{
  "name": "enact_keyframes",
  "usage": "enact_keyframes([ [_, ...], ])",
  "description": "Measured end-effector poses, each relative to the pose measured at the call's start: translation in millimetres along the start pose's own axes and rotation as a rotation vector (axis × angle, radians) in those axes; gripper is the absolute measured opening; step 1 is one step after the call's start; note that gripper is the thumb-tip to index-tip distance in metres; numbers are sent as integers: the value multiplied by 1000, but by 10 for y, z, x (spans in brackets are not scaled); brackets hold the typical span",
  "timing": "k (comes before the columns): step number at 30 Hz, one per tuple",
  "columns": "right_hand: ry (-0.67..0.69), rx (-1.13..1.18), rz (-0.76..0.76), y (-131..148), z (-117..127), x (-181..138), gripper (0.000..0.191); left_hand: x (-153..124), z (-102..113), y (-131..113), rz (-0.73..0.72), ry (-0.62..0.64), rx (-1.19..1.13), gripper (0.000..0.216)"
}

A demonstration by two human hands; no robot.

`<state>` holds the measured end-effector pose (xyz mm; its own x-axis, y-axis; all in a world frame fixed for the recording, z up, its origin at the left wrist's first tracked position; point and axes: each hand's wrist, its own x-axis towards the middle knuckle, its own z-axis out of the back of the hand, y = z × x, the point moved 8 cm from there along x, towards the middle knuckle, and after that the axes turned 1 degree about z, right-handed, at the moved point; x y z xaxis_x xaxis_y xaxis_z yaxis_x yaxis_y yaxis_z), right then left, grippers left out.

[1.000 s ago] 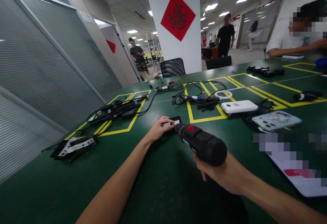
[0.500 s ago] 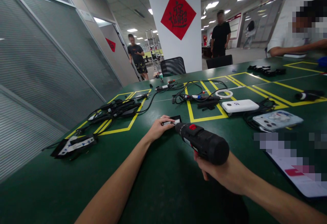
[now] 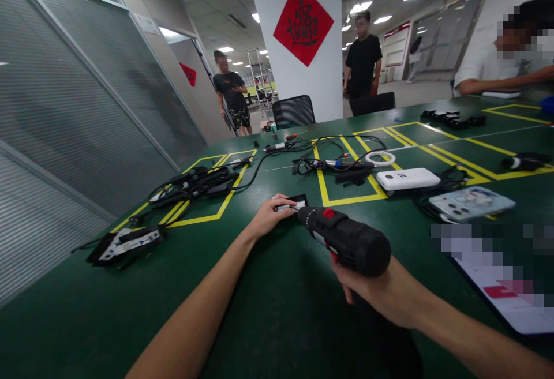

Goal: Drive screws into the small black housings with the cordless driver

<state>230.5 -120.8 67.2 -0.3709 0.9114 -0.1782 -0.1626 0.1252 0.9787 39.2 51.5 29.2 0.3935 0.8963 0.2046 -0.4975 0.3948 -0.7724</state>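
My right hand [image 3: 381,292] grips a black cordless drill [image 3: 348,239] with a red switch, its nose pointing away from me. The drill's tip meets a small black part with a silvery piece [image 3: 292,203] lying on the green table [image 3: 268,310]. My left hand [image 3: 269,216] is closed on that small part, fingers pinching it down against the table.
A tangle of black cables and adapters [image 3: 194,186] lies at the left. A black and white part [image 3: 125,243] sits nearer me. A white power bank [image 3: 407,179] and a phone [image 3: 470,203] lie at the right. A seated person [image 3: 506,56] is far right; two people stand behind.
The hands and the drill have hardly moved. The person in black by the pillar has stepped a little to the left.
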Motion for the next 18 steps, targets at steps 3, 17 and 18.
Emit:
enact_keyframes([
  [3, 6, -1, 16, 31, -10, 5, 55, 1, -3, -8, -2, 5, -19, 31],
  [17, 8, -17, 35, 69, 2, 12, 48, -13, -3, -16, 12, -4, 10, 31],
  [18, 9, -15, 37, 70, 2, 12, 47, -14, -4, -17, 16, -6, 9, 32],
])
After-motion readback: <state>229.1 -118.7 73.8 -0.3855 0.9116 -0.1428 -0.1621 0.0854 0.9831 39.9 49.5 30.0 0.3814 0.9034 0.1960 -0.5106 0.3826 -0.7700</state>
